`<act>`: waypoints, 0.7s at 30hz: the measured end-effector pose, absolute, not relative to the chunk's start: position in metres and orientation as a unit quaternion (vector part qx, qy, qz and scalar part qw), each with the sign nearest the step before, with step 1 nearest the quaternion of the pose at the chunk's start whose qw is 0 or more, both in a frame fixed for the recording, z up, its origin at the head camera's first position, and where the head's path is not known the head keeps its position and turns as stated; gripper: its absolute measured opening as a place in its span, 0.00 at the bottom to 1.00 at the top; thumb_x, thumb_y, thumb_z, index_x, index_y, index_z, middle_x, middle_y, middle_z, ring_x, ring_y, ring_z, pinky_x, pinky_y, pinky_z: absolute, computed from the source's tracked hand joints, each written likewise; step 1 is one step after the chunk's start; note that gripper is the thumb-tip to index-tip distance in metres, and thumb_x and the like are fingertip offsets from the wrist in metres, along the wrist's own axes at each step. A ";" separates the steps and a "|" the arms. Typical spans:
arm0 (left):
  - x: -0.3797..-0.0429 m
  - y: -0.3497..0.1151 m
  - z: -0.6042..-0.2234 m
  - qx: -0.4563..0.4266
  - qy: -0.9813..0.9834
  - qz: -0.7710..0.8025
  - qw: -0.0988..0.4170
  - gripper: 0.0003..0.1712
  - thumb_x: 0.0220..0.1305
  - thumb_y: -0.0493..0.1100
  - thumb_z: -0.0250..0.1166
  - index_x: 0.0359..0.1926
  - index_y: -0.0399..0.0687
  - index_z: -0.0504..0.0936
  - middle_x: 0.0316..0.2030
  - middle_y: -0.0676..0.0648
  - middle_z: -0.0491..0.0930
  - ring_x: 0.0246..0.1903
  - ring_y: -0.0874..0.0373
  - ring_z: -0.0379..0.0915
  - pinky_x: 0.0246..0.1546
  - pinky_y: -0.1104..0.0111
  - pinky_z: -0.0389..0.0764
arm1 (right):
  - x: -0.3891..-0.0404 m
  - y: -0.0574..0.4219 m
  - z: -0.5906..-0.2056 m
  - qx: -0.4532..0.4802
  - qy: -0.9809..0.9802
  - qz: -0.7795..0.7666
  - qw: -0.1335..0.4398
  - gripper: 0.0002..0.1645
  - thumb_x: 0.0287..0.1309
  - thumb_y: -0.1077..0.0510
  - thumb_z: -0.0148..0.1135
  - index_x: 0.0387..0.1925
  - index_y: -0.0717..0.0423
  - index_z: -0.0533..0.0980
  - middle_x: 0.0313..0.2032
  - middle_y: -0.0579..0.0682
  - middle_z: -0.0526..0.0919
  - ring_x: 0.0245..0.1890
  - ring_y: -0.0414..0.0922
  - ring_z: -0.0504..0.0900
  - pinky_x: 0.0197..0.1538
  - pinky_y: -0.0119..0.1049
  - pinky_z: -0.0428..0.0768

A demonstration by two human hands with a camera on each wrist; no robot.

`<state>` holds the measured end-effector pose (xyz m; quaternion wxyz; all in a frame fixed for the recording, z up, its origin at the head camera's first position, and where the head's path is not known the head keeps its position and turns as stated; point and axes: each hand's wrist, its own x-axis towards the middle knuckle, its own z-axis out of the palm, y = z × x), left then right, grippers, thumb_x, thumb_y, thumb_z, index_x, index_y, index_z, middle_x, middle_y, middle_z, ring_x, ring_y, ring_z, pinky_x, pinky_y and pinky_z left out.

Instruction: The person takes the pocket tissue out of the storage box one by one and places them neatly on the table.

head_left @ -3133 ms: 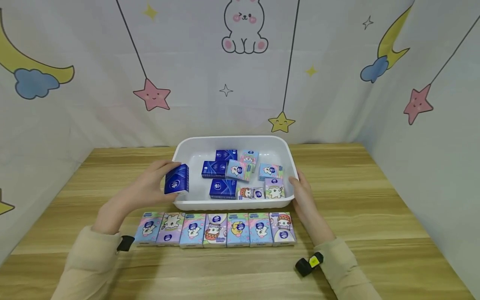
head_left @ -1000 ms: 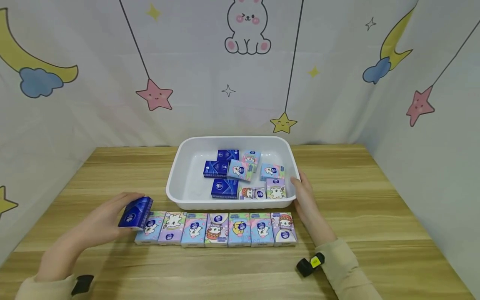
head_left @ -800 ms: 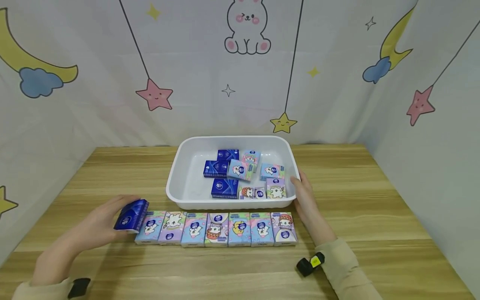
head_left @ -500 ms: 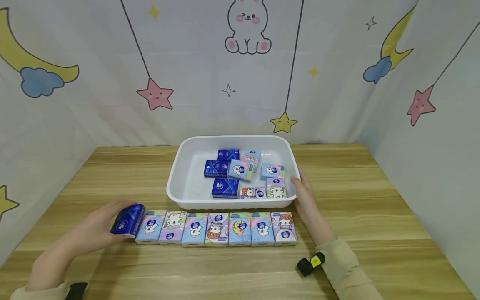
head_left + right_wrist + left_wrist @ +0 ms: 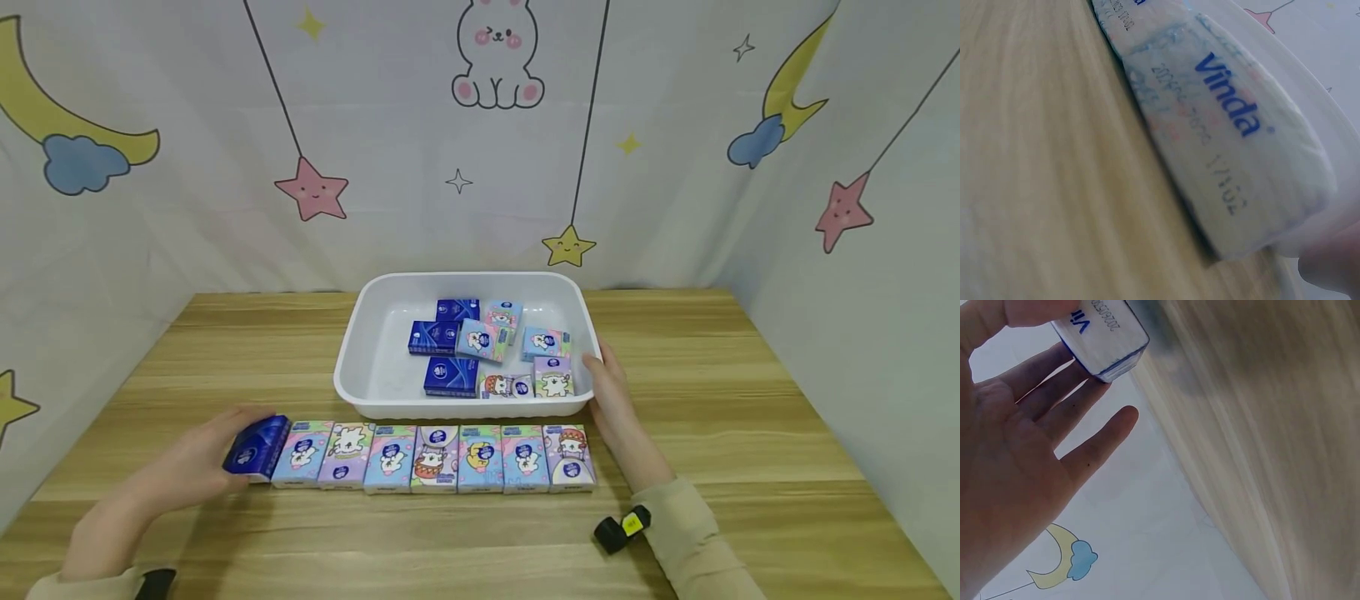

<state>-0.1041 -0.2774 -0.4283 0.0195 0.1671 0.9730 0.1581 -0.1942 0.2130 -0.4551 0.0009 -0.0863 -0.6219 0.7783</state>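
Note:
My left hand [image 5: 186, 462] pinches a dark blue tissue pack [image 5: 258, 450] between thumb and fingers, at the left end of a row of tissue packs with cartoon prints. The blue pack lies right against the leftmost printed pack [image 5: 302, 455]. In the left wrist view the white end of the held tissue pack [image 5: 1107, 334] shows at the thumb and fingertips. My right hand [image 5: 615, 404] holds the right side of a white plastic tray [image 5: 420, 408], thumb at the rim and fingers behind the wall. The right wrist view shows the lettered end of a row pack [image 5: 1229, 137] close by.
Inside the tray lie several blue packs [image 5: 450, 377] and several printed packs [image 5: 553, 379], some overlapping. The wooden table [image 5: 420, 550] reaches back to a white curtain [image 5: 390, 125] with cartoon prints. Black straps [image 5: 622, 529] sit at both wrists.
My left hand has carried the blue pack from over the tray's left side, leftward and down to the row's left end, lowering it beside the row. The right hand stays on the tray.

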 end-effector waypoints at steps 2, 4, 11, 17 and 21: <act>-0.104 -0.277 -0.429 0.168 0.973 0.157 0.023 0.48 0.38 0.40 0.77 0.63 0.38 0.69 0.59 0.28 0.70 0.57 0.27 0.67 0.51 0.36 0.72 | -0.194 0.213 -0.455 -0.084 -0.623 0.777 0.002 0.36 0.70 0.61 0.38 0.75 0.54 0.44 0.76 0.54 0.49 0.75 0.52 0.50 0.77 0.45 0.50; -0.105 -0.276 -0.429 0.167 0.973 0.157 0.026 0.48 0.38 0.41 0.76 0.64 0.38 0.69 0.59 0.28 0.70 0.57 0.27 0.67 0.51 0.36 0.72 | -0.193 0.213 -0.455 -0.084 -0.625 0.776 0.002 0.36 0.70 0.61 0.39 0.75 0.54 0.44 0.75 0.54 0.49 0.75 0.52 0.51 0.77 0.45 0.50; -0.106 -0.274 -0.430 0.158 0.975 0.151 0.036 0.47 0.38 0.41 0.76 0.64 0.38 0.69 0.59 0.28 0.70 0.57 0.28 0.67 0.50 0.35 0.72 | -0.193 0.212 -0.455 -0.082 -0.624 0.777 0.003 0.36 0.70 0.61 0.39 0.75 0.54 0.44 0.75 0.55 0.49 0.75 0.53 0.51 0.77 0.46 0.51; -0.106 -0.273 -0.432 0.158 0.975 0.152 0.041 0.48 0.37 0.40 0.75 0.64 0.39 0.69 0.60 0.28 0.69 0.58 0.27 0.66 0.50 0.35 0.72 | -0.193 0.212 -0.454 -0.084 -0.625 0.776 0.001 0.35 0.70 0.61 0.39 0.75 0.54 0.44 0.75 0.55 0.49 0.75 0.53 0.51 0.77 0.46 0.51; -0.106 -0.272 -0.433 0.160 0.974 0.154 0.037 0.48 0.36 0.40 0.75 0.63 0.39 0.69 0.60 0.28 0.69 0.58 0.27 0.66 0.51 0.35 0.71 | -0.192 0.212 -0.453 -0.084 -0.626 0.776 0.003 0.35 0.70 0.61 0.38 0.75 0.55 0.45 0.75 0.55 0.49 0.75 0.53 0.51 0.77 0.46 0.50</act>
